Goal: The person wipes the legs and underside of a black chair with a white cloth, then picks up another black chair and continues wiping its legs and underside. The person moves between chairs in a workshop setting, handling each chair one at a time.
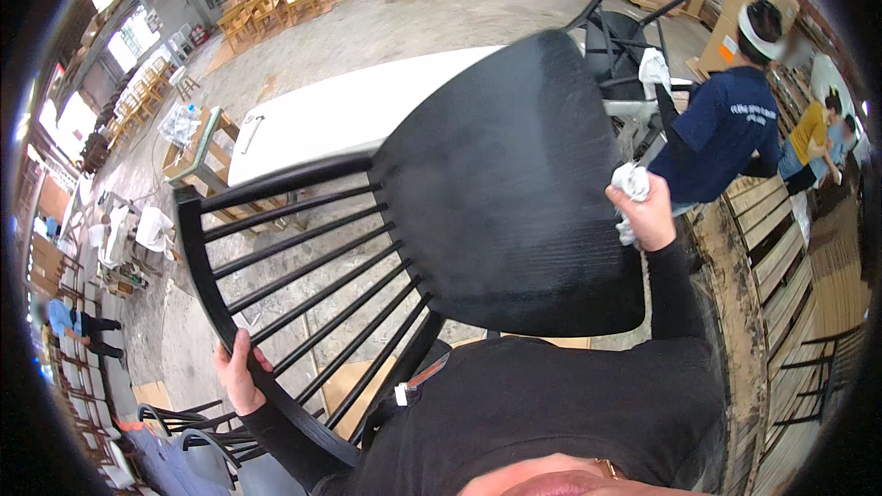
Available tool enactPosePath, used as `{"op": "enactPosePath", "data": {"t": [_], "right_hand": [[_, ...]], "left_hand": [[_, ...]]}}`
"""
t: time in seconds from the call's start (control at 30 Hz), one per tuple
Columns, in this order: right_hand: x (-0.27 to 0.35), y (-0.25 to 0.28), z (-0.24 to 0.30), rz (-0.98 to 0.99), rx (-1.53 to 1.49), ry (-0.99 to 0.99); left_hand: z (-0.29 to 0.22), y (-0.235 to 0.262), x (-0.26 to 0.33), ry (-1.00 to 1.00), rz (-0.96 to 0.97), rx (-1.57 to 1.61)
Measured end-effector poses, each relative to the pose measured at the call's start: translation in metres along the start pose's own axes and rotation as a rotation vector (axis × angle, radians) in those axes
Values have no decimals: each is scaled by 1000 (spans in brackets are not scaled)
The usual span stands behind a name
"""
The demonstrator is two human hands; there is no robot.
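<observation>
A black wooden chair (501, 184) lies tilted in front of me, its broad seat to the right and its spindled back to the left. My left hand (243, 373) is wrapped round the curved top rail (204, 262) of the back. In my right hand (649, 213) is a crumpled white cloth (630, 182), held at the right edge of the seat. The seat's surface looks smooth and slightly glossy, with wood grain showing near its lower right. The chair's legs are hidden from me.
A long white-topped table (340, 110) stretches behind the chair. At right, a co-worker in a navy shirt (726, 124) handles another black chair (617, 41) with a white cloth. Wooden slats (767, 230) run along the right. A small workbench (195, 152) stands at left.
</observation>
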State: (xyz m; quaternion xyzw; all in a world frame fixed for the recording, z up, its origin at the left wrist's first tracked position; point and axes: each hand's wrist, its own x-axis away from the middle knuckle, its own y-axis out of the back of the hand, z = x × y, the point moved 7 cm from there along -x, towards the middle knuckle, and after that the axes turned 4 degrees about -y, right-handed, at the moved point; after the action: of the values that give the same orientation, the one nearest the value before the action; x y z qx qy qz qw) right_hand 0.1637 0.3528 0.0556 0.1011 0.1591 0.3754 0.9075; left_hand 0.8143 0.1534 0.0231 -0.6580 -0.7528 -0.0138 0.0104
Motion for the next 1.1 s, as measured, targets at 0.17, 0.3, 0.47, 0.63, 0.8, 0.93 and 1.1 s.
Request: {"op": "enactPosePath", "data": {"t": [0.17, 0.3, 0.47, 0.63, 0.8, 0.93, 1.1], "right_hand": [[-71, -31, 98, 22, 52, 178], [-118, -72, 171, -46, 188, 327], [-166, -127, 248, -212, 365, 487], [-215, -181, 316, -196, 635, 640], [-293, -223, 345, -195, 951, 696], [-376, -242, 331, -224, 987, 650], [-497, -278, 296, -141, 1087, 746]], "left_hand": [[-4, -18, -83, -85, -10, 118], [26, -55, -197, -91, 30, 319], [79, -140, -335, -42, 94, 439], [129, -257, -426, 113, 205, 632], [180, -382, -473, 278, 265, 761], [219, -479, -501, 364, 302, 842], [257, -575, -552, 409, 279, 789]]}}
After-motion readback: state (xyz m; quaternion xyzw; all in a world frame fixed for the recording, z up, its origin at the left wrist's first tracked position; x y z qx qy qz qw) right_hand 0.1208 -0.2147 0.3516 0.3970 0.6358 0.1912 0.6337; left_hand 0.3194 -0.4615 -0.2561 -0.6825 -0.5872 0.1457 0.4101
